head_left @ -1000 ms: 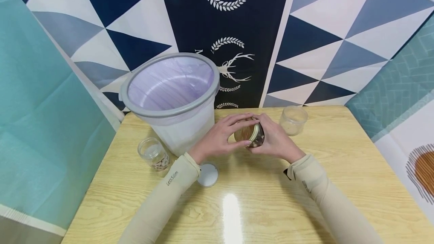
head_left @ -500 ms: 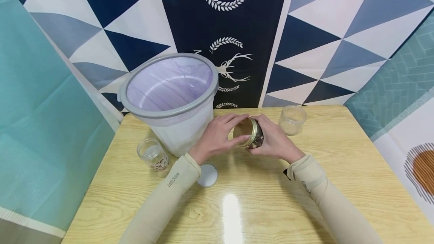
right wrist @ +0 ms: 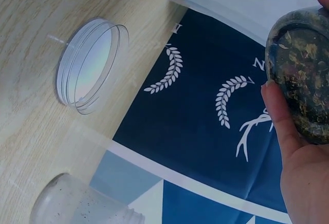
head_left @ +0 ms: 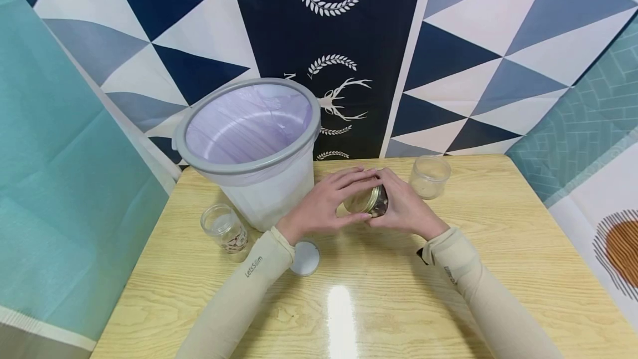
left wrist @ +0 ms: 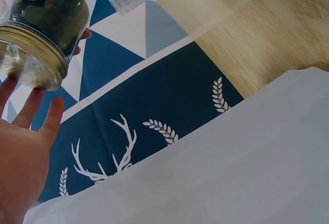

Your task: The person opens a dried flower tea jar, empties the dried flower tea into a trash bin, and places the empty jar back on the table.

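Observation:
A clear jar with dark, flaky contents and a gold-banded clear lid lies tilted on its side between my hands, above the table. My right hand grips the jar's body. My left hand holds the lid end, fingers across the top and thumb below. In the left wrist view the left fingertips touch the clear lid past the gold band. The jar's base faces the right wrist camera, with dark leafy bits behind it.
A white bin with a purple liner stands behind my left hand. Left of it is a clear jar with a printed label. A white round lid lies by my left sleeve. Another clear jar stands at the back right.
My left fingers drew back from the jar's lid half a second ago, showing more of it, and now reach over it again. The right hand keeps its grip in place.

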Demonstrator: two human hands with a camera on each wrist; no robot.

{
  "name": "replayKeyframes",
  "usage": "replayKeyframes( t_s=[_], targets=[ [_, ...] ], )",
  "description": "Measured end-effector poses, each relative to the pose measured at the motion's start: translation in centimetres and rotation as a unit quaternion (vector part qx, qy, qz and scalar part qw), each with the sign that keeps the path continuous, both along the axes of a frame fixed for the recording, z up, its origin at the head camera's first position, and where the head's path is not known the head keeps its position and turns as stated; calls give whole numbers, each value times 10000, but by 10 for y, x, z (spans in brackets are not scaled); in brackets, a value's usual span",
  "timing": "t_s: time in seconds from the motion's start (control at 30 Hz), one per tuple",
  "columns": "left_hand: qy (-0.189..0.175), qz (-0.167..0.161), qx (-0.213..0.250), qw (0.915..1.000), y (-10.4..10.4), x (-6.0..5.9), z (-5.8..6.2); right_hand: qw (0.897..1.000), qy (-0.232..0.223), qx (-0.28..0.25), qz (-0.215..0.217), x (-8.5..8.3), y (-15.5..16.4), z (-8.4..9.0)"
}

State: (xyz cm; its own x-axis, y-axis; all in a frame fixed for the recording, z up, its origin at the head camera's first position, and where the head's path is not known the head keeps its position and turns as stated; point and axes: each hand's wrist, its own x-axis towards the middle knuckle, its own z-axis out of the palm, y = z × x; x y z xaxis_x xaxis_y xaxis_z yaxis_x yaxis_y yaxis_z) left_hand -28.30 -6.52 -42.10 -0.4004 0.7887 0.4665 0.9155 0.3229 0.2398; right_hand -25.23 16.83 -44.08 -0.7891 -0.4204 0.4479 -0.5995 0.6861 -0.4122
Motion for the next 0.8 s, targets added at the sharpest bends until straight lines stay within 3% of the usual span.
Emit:
replayKeyframes(
  t_s=[0.13,0.37,0.47,0.53,0.67,0.8],
  targets=[
    [-17,163,74,9998,0,2,-1,10000,26,31,2,0,-2,-1],
    [564,1065,264,9924,7,5,-1,10000,5,28,-12,-1,-4,-4],
    [511,1282,230,9902,10,6,-1,9999,-127,-26,-24,0,-3,-5],
    [253,1129,223,9930,10,6,0,9998,-179,-76,-53,1,-2,-4],
    [-214,366,147,9990,6,4,-1,9997,-184,-151,-30,1,0,-3],
    [-337,-78,50,9994,1,3,-2,9999,-112,-86,18,0,0,-3]
  ],
)
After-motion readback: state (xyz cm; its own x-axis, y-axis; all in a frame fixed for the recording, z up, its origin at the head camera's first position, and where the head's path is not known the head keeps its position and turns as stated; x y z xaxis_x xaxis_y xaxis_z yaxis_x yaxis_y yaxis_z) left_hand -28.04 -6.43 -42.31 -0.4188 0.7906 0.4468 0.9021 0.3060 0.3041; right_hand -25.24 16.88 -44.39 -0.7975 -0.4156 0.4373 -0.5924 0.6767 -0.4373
